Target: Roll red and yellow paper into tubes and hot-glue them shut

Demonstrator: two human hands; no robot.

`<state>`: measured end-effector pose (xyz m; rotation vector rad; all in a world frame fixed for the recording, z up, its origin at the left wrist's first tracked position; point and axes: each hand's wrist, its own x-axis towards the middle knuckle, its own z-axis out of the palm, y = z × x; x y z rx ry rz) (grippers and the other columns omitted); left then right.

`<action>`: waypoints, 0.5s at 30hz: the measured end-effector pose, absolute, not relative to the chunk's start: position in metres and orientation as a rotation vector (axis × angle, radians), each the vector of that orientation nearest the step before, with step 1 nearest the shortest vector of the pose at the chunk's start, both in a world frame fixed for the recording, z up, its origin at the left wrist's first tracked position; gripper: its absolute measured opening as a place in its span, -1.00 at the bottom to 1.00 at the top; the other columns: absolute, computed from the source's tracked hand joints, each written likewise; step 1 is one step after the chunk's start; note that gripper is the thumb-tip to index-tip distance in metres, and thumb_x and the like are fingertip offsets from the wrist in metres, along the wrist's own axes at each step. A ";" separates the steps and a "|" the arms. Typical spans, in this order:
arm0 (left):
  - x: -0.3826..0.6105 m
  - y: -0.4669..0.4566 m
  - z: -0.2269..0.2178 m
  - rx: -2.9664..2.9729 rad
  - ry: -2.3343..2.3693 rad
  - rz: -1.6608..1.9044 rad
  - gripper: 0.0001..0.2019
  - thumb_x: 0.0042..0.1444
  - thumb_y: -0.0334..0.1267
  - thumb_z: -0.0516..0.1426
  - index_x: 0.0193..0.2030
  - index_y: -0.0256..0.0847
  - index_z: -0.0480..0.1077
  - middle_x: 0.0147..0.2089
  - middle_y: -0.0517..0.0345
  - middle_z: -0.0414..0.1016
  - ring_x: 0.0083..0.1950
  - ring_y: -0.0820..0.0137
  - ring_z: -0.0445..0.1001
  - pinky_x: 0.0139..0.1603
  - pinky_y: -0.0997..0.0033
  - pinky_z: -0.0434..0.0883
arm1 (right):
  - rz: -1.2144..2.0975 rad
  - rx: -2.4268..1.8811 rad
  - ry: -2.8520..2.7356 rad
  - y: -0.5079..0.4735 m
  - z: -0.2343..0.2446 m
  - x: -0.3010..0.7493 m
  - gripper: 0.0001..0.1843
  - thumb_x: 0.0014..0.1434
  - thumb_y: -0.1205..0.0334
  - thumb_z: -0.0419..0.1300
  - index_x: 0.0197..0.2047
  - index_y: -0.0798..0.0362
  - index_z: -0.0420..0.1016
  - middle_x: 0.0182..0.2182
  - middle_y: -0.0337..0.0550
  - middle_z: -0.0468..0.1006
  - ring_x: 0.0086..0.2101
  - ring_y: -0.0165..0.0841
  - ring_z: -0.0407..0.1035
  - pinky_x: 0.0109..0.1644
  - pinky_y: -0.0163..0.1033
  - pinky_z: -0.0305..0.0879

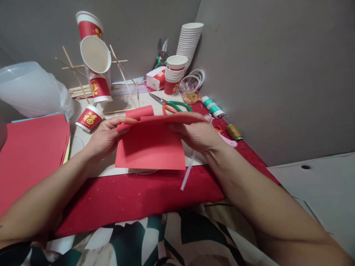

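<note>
A sheet of red paper [152, 149] is held up in front of me, its upper edge bent over. My left hand [109, 133] grips the sheet's left end between thumb and fingers. At the right end, my right hand [198, 133] pinches the same sheet, with some fingers hidden behind the paper. Just beyond it lies a rolled red paper tube [139, 111]. Scissors with green and orange handles [169, 105] rest on the white board behind the sheet. A clear plastic strip [188, 171] lies below my right hand.
Paper cups joined with sticks [95, 55] stand at the back left. A stack of paper cups [174, 75] stands at the back, near thread spools [212, 107]. Red paper sheets [33, 147] lie left, by a plastic-wrapped container [36, 88]. Grey walls close in behind and right.
</note>
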<state>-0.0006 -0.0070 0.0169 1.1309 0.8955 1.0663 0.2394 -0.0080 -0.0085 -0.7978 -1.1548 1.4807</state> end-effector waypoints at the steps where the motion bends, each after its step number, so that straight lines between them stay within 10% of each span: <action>1: -0.001 -0.008 0.020 1.134 0.926 1.037 -0.92 -0.13 -0.38 0.34 -0.42 -0.20 0.61 -0.46 0.21 0.59 -0.51 0.52 0.49 -0.49 0.61 0.41 | 1.474 -0.832 -1.158 -0.009 -0.007 0.240 -0.81 -0.13 0.30 0.45 -0.35 -0.08 0.69 -0.34 -0.27 0.66 -0.30 -0.36 0.53 -0.11 -0.19 0.48; 15: 0.004 -0.012 0.025 1.070 1.054 1.011 -0.74 0.04 -0.32 0.25 -0.09 -0.20 0.58 -0.23 0.13 0.62 -0.41 0.48 0.49 -0.44 0.55 0.40 | 1.112 -0.953 -1.411 -0.013 -0.003 0.243 -0.86 0.01 0.37 0.31 -0.43 -0.08 0.67 -0.37 -0.25 0.66 -0.27 -0.34 0.53 -0.12 -0.18 0.47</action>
